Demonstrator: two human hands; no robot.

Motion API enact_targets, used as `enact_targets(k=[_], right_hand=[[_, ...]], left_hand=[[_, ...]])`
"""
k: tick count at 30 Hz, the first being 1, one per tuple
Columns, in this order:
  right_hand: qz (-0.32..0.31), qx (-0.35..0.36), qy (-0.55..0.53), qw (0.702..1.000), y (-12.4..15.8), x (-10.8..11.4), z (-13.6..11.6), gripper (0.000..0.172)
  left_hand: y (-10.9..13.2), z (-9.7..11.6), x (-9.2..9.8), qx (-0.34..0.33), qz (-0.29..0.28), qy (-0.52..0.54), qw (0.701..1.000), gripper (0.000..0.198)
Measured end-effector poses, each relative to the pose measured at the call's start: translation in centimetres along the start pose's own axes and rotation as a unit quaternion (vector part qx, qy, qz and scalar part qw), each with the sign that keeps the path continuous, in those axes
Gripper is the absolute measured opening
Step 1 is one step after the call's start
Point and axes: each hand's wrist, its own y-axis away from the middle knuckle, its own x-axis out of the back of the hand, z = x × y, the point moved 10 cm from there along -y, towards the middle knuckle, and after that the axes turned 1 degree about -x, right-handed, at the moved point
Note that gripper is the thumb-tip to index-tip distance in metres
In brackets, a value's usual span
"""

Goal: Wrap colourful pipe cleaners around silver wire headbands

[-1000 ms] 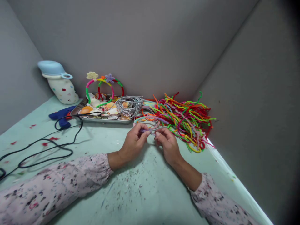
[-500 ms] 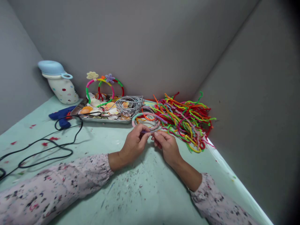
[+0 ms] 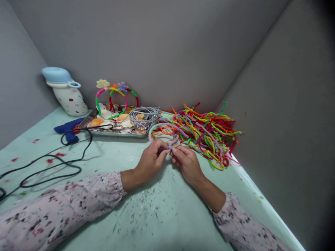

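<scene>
My left hand (image 3: 150, 157) is closed on the lower side of a wire ring (image 3: 151, 134), thumb against fingers. Fuzzy pipe cleaner in pale pink, mint and purple covers much of the ring; bare grey wire shows at its lower right. Right beside it, my right hand (image 3: 187, 164) pinches at a purple pipe cleaner (image 3: 170, 147) on the ring, fingertips almost touching those of the left. My fingers hide the exact spot where the pipe cleaner meets the wire. Both hands are just above the table (image 3: 157, 216).
Behind my right hand lies a heap of colourful pipe cleaners (image 3: 209, 129). A metal tray (image 3: 117, 134) holds shells, a grey wire coil (image 3: 146, 116) and two flower-topped rings (image 3: 126, 101). Leftward are a blue glue gun (image 3: 68, 127), its black cord (image 3: 78, 167) and a white bottle (image 3: 70, 99).
The ring has shifted slightly right and tilted in my hands. My fingertips have moved a little at the purple pipe cleaner; both forearms stay nearly where they were.
</scene>
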Motion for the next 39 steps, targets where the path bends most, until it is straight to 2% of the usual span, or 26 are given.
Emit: enact_targets(k=[18,27,39], right_hand=[[0.01,-0.01,-0.044,0.999,-0.4,0.2,0.1,0.014],[0.015,-0.013,-0.067,0.998,-0.5,0.4,0.3,0.024],[0.026,-0.016,-0.077,0.997,-0.5,0.5,0.4,0.022]], left_hand=[[0.2,-0.5,-0.9,0.035,-0.032,0.051,0.998,0.008],[0.2,-0.8,-1.0,0.047,-0.033,0.051,0.997,0.008],[0.3,-1.3,-1.5,0.081,-0.065,0.03,0.994,0.015]])
